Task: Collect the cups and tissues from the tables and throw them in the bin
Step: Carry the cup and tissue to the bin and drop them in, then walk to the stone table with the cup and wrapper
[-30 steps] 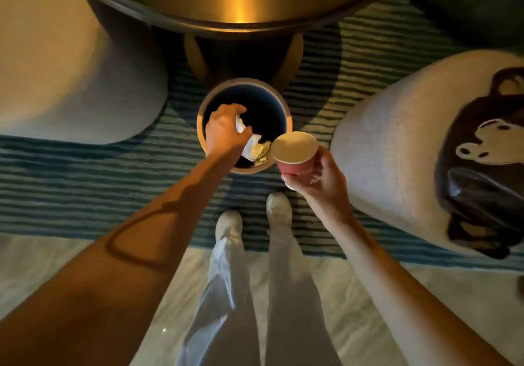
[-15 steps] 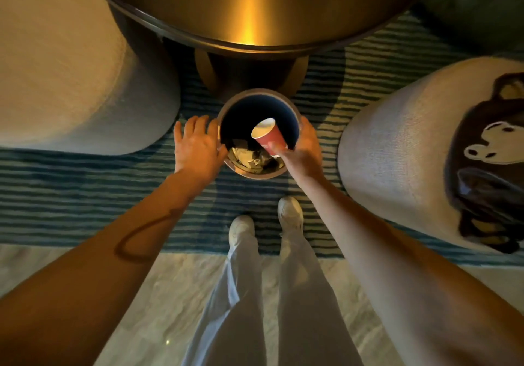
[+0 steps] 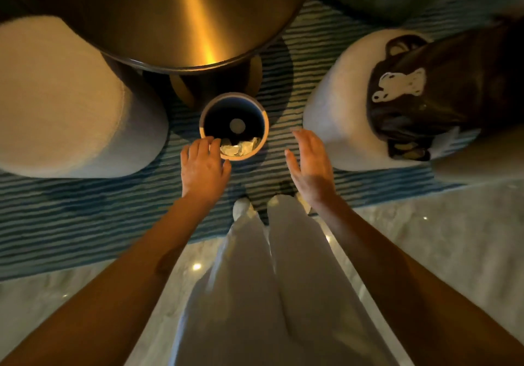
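A small round bin (image 3: 263, 116) with a dark inside stands on the striped rug below the table's edge. Deep inside it I see the pale round mouth of a cup (image 3: 237, 126), and crumpled tissues (image 3: 241, 146) lie against its near wall. My left hand (image 3: 202, 164) is flat with fingers apart, its fingertips touching the bin's near-left rim. My right hand (image 3: 310, 164) hangs to the right of the bin, palm turned inward, fingers spread, holding nothing.
A round brass-coloured table (image 3: 175, 16) overhangs the bin from behind. A pale upholstered stool (image 3: 65, 102) stands at left, another (image 3: 334, 104) at right with a dark bear-print bag (image 3: 425, 90) on it. My legs and white shoes (image 3: 241, 207) stand at the rug's (image 3: 85, 209) edge.
My right hand let the red cup drop into the bin and pulled back to the right, empty. My left hand stayed by the rim. The view rose away from the bin.
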Tool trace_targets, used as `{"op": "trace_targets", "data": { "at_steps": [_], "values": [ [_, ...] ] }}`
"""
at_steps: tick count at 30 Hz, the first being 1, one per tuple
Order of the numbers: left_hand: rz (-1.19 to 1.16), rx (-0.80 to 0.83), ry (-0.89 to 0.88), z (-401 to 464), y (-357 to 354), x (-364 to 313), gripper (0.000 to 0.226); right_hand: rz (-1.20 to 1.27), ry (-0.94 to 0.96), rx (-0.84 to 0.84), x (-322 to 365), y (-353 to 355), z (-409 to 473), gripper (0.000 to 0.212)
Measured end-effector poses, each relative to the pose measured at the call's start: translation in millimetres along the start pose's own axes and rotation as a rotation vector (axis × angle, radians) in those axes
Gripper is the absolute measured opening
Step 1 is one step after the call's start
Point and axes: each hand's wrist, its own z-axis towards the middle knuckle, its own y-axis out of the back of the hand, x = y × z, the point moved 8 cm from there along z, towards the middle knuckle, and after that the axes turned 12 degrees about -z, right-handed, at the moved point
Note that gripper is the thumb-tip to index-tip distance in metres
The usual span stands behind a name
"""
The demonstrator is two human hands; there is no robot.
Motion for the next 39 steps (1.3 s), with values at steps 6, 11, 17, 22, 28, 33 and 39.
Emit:
{"op": "trace_targets", "data": {
  "at_steps": [6,11,17,22,28,33,39],
  "values": [
    [0.060,0.098,-0.106,-59.2,-0.2,-80.1,0.045,0.025,-0.167,0.003,-47.6,69.0,-101.2,0.048],
    [0.096,0.095,-0.244,-81.1,-11.4,-155.4,0.046,0.007,-0.330,-0.046,-113.5,107.1,-182.8,0.048],
    [0.115,0.130,-0.491,-132.9,-49.2,-281.5,0.044,-0.008,-0.541,-0.100,-208.0,147.6,-282.6,0.047],
    [0.104,0.184,-0.706,-180.7,-89.9,-395.6,0.047,-0.054,-0.627,-0.199,-277.5,200.4,-343.6,0.041],
    [0.061,0.144,-0.932,-190.8,-108.7,-549.5,0.048,-0.097,-0.721,-0.297,-372.1,259.9,-363.5,0.044],
    [0.092,0.108,-1.059,-151.2,-125.2,-665.6,0.048,-0.153,-0.762,-0.334,-467.2,316.1,-338.5,0.045],
    [0.082,0.127,-1.080,-66.1,-145.0,-789.1,0.046,-0.178,-0.790,-0.360,-578.5,396.6,-275.5,0.043]
  ]
}}
